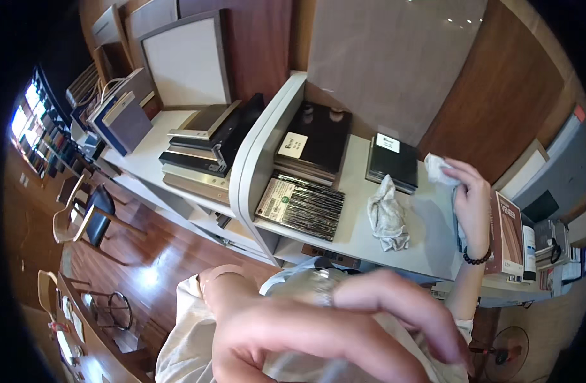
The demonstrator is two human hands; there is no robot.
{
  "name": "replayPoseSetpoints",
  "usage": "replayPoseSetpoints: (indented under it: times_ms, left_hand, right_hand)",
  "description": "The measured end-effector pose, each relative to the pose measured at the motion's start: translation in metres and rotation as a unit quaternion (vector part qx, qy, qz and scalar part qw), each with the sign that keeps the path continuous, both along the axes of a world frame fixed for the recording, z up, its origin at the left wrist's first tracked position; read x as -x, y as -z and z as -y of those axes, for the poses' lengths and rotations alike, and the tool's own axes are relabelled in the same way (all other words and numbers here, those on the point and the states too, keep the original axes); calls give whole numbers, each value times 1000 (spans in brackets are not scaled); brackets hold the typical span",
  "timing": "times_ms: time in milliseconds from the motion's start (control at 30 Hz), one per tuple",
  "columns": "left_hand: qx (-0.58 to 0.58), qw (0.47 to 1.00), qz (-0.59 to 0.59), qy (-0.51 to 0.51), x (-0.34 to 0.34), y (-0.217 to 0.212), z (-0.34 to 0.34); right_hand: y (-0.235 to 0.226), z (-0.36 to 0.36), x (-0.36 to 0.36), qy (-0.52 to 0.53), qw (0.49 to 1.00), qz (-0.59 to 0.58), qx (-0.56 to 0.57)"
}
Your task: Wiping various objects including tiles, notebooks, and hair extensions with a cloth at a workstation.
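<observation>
My right hand, with a dark bead bracelet at the wrist, reaches over the right part of the pale shelf top. Its fingers close on a crumpled white cloth. A second, greyish crumpled cloth lies to its left. Just behind that cloth is a small stack of black sample boards. Very near the camera, my left hand spans the lower middle, its fingers blurred, bent and apart. I see nothing held in it. A shiny silvery thing shows partly behind its fingers; I cannot make out what it is.
A stack of dark boards and a glossy black streaked panel sit beside the rounded white divider. Frame samples are piled left of it. A reddish-brown box stands at right. Chairs and a fan are lower down.
</observation>
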State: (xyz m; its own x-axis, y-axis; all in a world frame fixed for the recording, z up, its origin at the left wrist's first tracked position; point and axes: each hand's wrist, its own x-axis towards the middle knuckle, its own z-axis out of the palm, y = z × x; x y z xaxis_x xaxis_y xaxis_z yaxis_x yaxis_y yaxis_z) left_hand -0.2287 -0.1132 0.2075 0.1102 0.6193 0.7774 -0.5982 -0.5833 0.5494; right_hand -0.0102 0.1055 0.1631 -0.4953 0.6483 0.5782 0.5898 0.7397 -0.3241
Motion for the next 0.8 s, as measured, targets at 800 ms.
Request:
replayPoseSetpoints:
  times_ms: [800]
  left_hand:
    - [-98,994,-20,42,-42,15,-10]
  right_hand:
    - [-92,208,-52,-171,941,-261,-135]
